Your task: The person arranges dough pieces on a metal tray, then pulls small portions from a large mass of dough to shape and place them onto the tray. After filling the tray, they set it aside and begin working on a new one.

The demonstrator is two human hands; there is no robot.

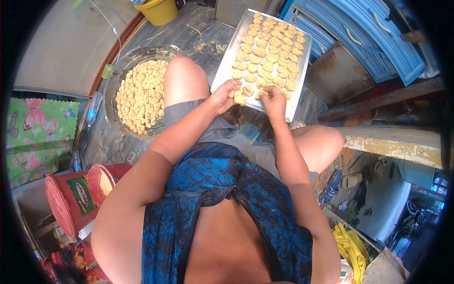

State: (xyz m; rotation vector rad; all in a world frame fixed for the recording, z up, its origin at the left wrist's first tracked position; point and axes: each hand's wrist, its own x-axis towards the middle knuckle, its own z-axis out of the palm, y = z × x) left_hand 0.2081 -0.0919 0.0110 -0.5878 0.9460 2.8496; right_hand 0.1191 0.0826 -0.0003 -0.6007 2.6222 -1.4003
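Down to the near edge of the metal tray (228, 72) at one o'clock, and straight into the fiddly part! Out at twelve, the left hand (222, 98): fingers curled in close around the near dough pieces (240, 100), though cannot tell whether truly clamped on one or only touching. Across just past one, the right hand (275, 104): thumb and fingertips together, seemingly on a small bit of dough, largely hidden beneath the knuckles. Rows of flattened yellow pieces (259, 51) from there up toward half past twelve, some touching, others just apart. And over at ten o'clock, beside the left knee (187, 78), a broad basin (142, 52) with a heap of smaller lumps (142, 94). By the look of it, a shaping and placing step, so lightly does it: press with the fingertip pads, not the nails, and match the thickness of the neighbours. Lower each piece flat, then release without dragging. Best to leave a sliver of bare metal around every one, for fear of sticking. Wrists up, too, clear of the near row, and no leaning on the tray's rim!
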